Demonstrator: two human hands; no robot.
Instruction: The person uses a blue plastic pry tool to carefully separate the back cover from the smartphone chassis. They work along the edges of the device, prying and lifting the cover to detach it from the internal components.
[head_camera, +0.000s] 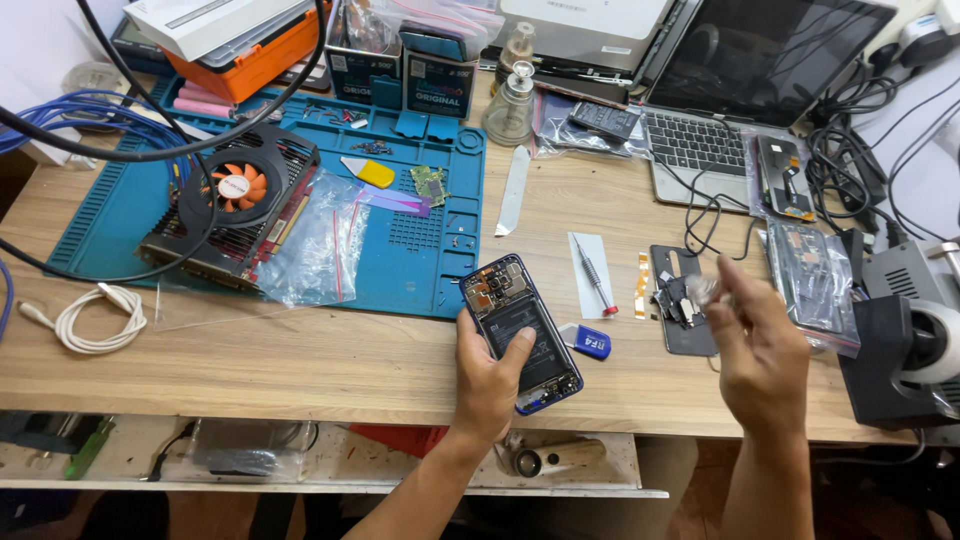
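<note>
My left hand (487, 378) holds an opened smartphone (505, 305) with its back cover off, circuit board and black battery exposed, thumb resting on the battery. It lies at the wooden table's front edge. My right hand (757, 345) is raised to the right of the phone, fingers pinched around a small clear piece (703, 290) that is blurred. Just beyond that hand a dark phone panel (680, 335) carries small loose parts.
A blue work mat (420, 260) holds a graphics card (235, 205) with an orange fan, plastic bags and a small green board (431, 184). A screwdriver (593, 273) lies on white paper; a blue pick (590, 343) is beside the phone. Laptop (730, 110), cables and a tape dispenser (915, 345) sit right.
</note>
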